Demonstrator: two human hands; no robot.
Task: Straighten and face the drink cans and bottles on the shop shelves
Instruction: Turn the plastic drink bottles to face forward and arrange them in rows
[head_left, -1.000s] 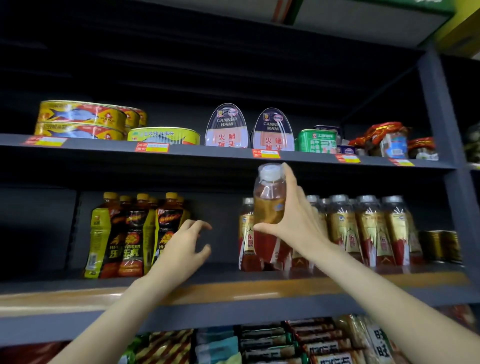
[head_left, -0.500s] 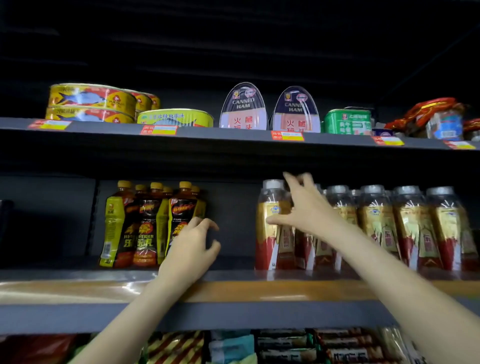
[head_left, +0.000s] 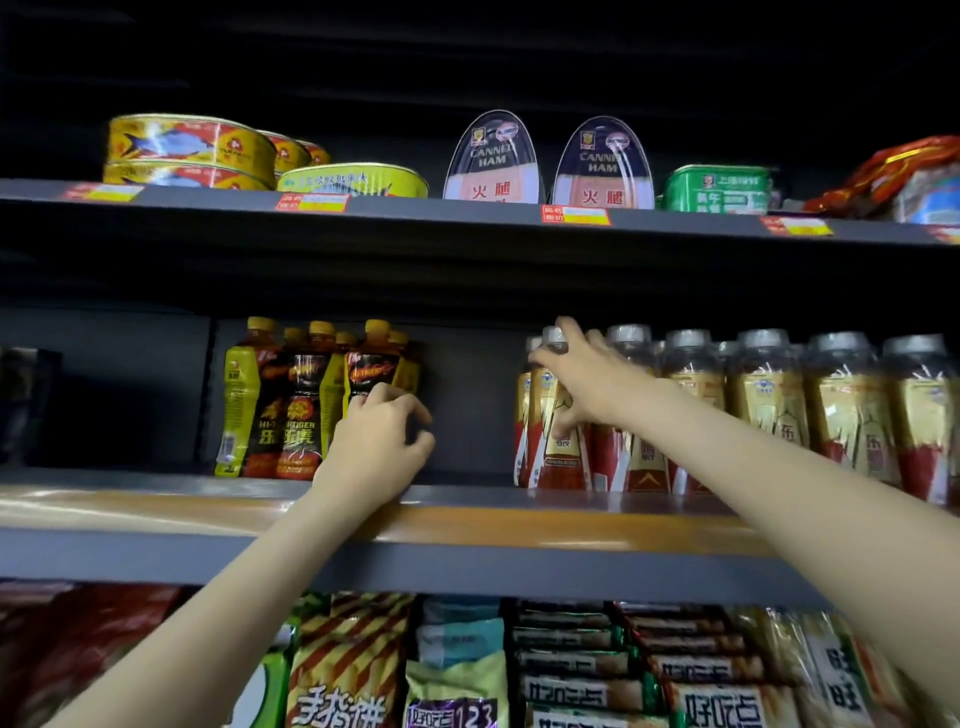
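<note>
Reaching onto the middle shelf with both bare arms, from 6 o'clock upward. Left hand sitting at about 9 o'clock of frame centre, fingers curling against the rightmost of the black-and-yellow Hi-Tiger bottles; fingertips touching its label, thumb hanging clear on the 3 o'clock side; full grasp not confirmable, since the bottle's lower half is hiding behind the hand. Hi-Tiger group standing upright in a tight cluster, yellow caps up, labels mostly facing forward. Right hand lying at about 2 o'clock of centre, fingers spreading over the neck and shoulder of the leftmost gold-and-red bottle, thumb hooking down across its front label; hand closing on that bottle. Said bottle standing at the 9 o'clock end of the row of gold-and-red bottles, just beside its neighbours; row running off toward 3 o'clock, silver caps up, labels showing gold over red. Bare dark shelf-back gap separating the two drink groups. Upper shelf at 12 o'clock carrying yellow fish tins, two canned ham tins standing on edge and a green tin. Lower shelf at 6 o'clock holding snack packets, print partly blurring.
</note>
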